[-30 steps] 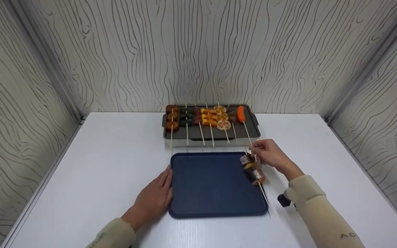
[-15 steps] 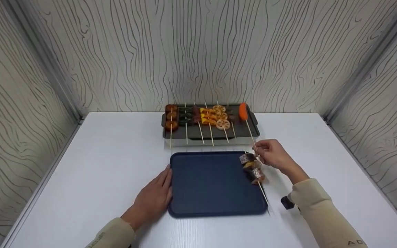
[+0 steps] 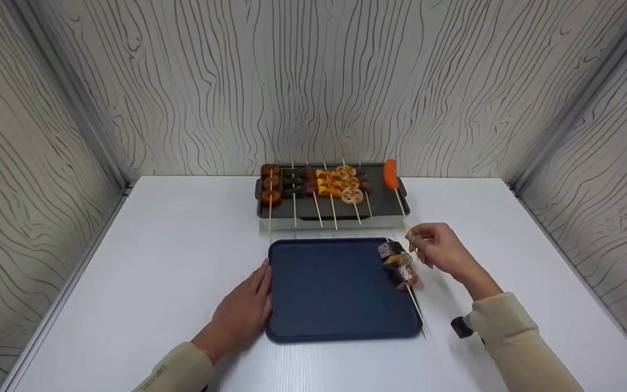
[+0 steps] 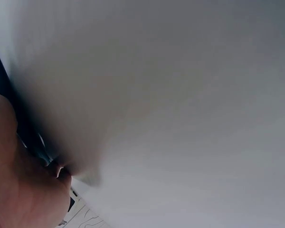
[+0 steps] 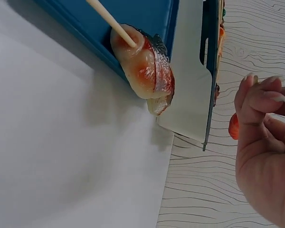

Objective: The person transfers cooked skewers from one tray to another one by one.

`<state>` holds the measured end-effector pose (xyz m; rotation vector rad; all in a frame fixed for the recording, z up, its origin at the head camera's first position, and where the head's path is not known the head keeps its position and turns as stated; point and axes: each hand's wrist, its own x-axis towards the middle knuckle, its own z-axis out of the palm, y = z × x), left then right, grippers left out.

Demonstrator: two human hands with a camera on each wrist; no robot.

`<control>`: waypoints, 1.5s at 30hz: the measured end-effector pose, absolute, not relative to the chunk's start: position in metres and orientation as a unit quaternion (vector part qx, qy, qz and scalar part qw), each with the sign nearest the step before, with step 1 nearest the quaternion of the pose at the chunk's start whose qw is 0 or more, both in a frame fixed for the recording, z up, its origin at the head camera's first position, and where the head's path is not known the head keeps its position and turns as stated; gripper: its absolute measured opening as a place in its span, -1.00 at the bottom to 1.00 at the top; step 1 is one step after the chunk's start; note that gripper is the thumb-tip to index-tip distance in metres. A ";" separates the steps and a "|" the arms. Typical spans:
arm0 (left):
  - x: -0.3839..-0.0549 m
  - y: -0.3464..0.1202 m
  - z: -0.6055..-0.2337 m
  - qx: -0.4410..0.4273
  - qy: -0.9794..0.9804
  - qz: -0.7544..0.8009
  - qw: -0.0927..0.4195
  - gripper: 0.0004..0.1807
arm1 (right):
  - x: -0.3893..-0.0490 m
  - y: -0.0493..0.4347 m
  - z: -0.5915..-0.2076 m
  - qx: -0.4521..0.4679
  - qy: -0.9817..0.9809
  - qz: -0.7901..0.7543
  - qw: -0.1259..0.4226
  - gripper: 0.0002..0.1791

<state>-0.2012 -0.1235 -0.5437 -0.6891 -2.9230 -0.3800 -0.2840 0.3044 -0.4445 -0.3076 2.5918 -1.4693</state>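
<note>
My right hand (image 3: 440, 250) pinches the stick of a sausage skewer between thumb and fingers. Its orange-red sausage (image 3: 391, 174) overlaps the right end of the grill pan (image 3: 381, 209) in the head view; in the right wrist view the sausage (image 5: 233, 126) shows partly behind the hand (image 5: 266, 137). My left hand (image 3: 243, 310) rests along the left edge of a dark blue tray (image 3: 335, 294), fingers straight. Across the tray's right edge lies a skewer of chunky fish pieces (image 3: 400, 267), close to my right hand. The left wrist view shows the left hand (image 4: 23, 185) against the tray's side.
Several skewers lie side by side on the grill pan: brown rounds (image 3: 271, 184), dark green pieces (image 3: 293, 183), dark red pieces (image 3: 311, 181), yellow pieces (image 3: 329, 184) and lotus root slices (image 3: 352, 196). Wood-patterned panels (image 3: 313, 81) enclose the white table (image 3: 183, 228) at the back and sides.
My right hand has moved right and slightly toward me, carrying the sausage skewer; the sausage has shifted right and up in the head view. The left hand and tray have stayed put.
</note>
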 end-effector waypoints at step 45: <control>-0.204 -0.124 -0.550 -0.226 -0.966 -0.107 0.060 -0.35 | -0.174 0.328 -0.433 -0.103 0.849 -0.506 0.109 -0.71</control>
